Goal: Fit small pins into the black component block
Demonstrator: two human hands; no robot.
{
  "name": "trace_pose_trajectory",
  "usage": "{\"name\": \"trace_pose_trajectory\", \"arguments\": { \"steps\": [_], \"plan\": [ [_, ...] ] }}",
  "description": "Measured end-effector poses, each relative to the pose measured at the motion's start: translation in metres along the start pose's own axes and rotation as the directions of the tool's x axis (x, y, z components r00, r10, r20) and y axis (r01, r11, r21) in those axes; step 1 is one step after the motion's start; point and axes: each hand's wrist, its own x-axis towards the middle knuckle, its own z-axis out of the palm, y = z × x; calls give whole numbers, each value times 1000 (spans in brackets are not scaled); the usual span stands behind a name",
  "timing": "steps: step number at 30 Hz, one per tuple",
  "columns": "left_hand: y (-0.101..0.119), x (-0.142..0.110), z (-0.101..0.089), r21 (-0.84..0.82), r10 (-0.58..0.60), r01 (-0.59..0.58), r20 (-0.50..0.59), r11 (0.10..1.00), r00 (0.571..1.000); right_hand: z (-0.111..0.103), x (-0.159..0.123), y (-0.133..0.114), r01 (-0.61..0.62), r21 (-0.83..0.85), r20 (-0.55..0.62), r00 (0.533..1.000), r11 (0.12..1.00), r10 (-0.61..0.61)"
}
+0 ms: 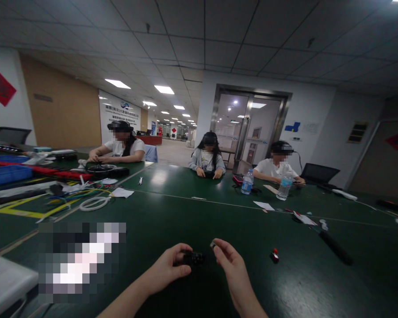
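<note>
My left hand [170,267] is closed on a small black device [195,258], gripped at its left end between thumb and fingers. Its exact kind is too dark to make out. To the right of it, my right hand [230,261] pinches a small greyish piece [212,244] between thumb and fingertips. That piece is held apart from the black device, slightly higher in the view. Beyond my right hand, a small red and black item [275,255] lies on the dark green table [146,229].
Water bottles [247,182] stand at the far right. A black rod-like thing [335,248] lies on the right. Cables [94,203], blue trays [8,175] and a white box [9,280] occupy the left. Three people sit across the table.
</note>
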Motion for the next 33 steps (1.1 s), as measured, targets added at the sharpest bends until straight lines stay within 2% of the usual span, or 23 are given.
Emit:
{"name": "trace_pose_trajectory", "arguments": {
  "steps": [5,8,13,19,25,33],
  "plan": [
    [7,-1,4,-13,2,-3,-20,1000,1000,7,-7,1,92,-201,183,982,975,-55],
    [7,0,5,-29,14,-15,-27,999,1000,10,-12,0,165,-284,247,964,944,-94],
    [2,1,3,-30,56,-57,-14,998,998,13,-16,-3,213,-327,281,952,921,-121],
    [1,1,4,-46,59,-60,-28,997,998,14,-15,-1,254,-490,375,925,834,-61],
    [-2,0,4,4,57,-57,-29,998,998,11,-13,3,262,-559,414,910,787,-10],
    [-3,1,1,46,52,-51,-31,998,998,11,-13,3,264,-523,465,885,811,11]
  ]
}}
